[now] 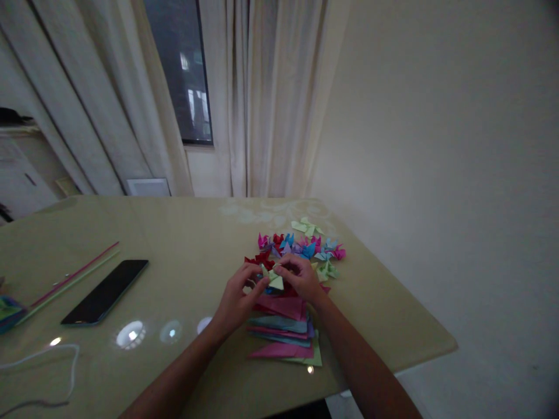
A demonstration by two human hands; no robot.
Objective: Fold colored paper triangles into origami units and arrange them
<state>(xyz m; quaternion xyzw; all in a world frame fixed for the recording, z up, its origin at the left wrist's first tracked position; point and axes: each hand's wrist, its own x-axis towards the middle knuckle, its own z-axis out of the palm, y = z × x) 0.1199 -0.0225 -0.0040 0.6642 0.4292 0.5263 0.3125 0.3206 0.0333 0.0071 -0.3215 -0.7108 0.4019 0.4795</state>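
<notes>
A small pale green origami piece (276, 281) is pinched between my two hands, over the heap of folded paper. My left hand (239, 291) grips its left side with thumb and fingers. On its other side, my right hand (300, 277) has thumb and fingertips closed at the upper edge. Just beneath and nearer to me lie pink, blue and green folded paper pieces (282, 323) in an overlapping row. Beyond my hands sits a cluster of finished-looking origami figures (305, 247) in pink, blue, purple and red, partly covered by my fingers.
A black phone (107, 292) lies to the left, beside thin pink and green sticks (72, 276). A white cable (72, 366) curls at the lower left. The wall (437, 174) runs along the table's right side; curtains (279, 99) hang behind.
</notes>
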